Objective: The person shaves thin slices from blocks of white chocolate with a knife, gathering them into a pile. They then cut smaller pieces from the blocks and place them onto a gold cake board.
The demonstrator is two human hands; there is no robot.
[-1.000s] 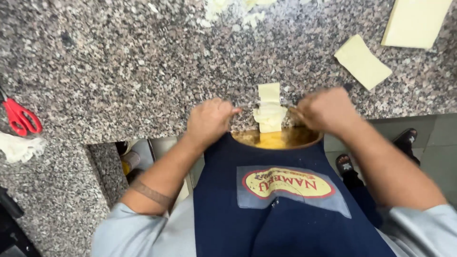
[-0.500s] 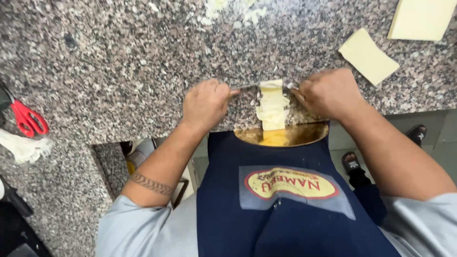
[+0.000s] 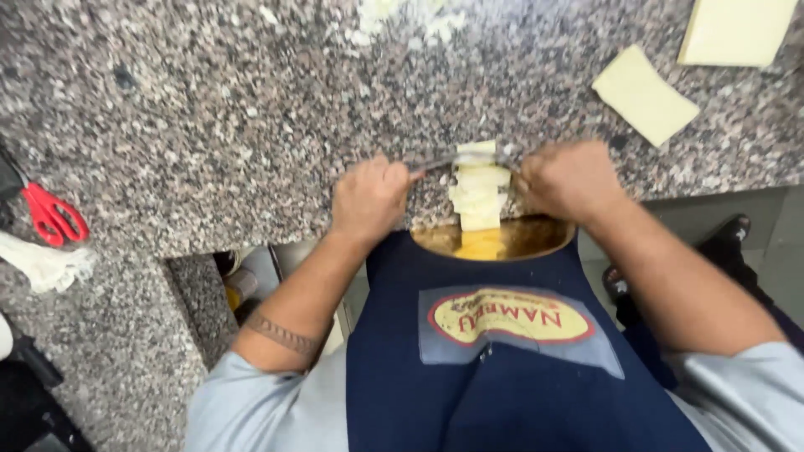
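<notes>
A pile of pale cheese slices lies at the very front edge of the speckled granite counter, directly above a metal bowl that is held between the counter edge and the person's dark blue apron; inside the bowl some yellow pieces are seen. A thin metal blade runs across the far side of the pile, and it is gripped at both ends — the left hand is clenched on one end, the right hand is clenched on the other. The step in hand is judged to be a sweep of the cut slices over the edge into the bowl. For this to be done well, the blade should be kept flat on the stone and level from end to end, so that no slice slips beneath it, and both fists should be drawn toward the body at the same pace; a skewed pull is likely to fan the pile sideways past the bowl's rim. The bowl is only wedged in place, so the pull should be kept light and steady, lest it be tipped or pushed off. Farther out, 1 square cheese slice and a larger cheese block lie at the right rear of the counter, well apart from the hands, and crumbs are scattered at the rear. Red-handled scissors and a white cloth rest far to the left.
</notes>
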